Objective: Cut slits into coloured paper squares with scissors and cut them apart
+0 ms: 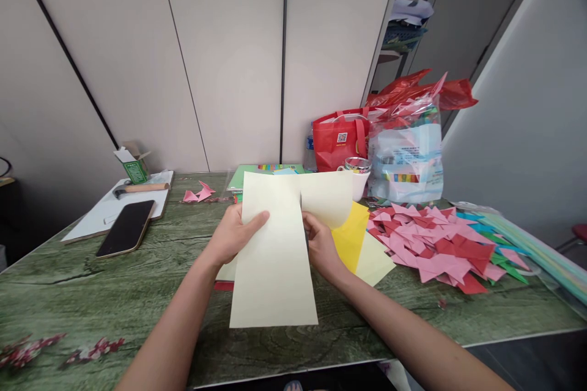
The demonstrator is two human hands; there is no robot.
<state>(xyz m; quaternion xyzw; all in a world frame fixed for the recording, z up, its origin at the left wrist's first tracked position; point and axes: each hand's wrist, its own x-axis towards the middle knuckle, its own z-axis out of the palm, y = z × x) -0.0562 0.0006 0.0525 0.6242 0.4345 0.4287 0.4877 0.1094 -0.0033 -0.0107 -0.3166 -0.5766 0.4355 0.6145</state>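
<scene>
A cream sheet of paper (274,263) is held up over the table, parted from its top flap (326,195) along a line partway up its middle. My left hand (236,233) grips the sheet's left edge, thumb on the front and fingers behind. At the parting line my right hand (322,244) is closed, fingers curled under the flap. A thin dark edge shows in the slit above the fingers; what the right hand holds is mostly hidden. Behind the sheet lie yellow paper (353,235) and pale cream paper (375,261).
Pink and red folded paper pieces (426,244) are heaped at right, before a plastic bag (406,162), a red bag (337,140) and a white mug (360,184). At left are a phone (126,229), a hammer (142,188) and a small green box (134,168).
</scene>
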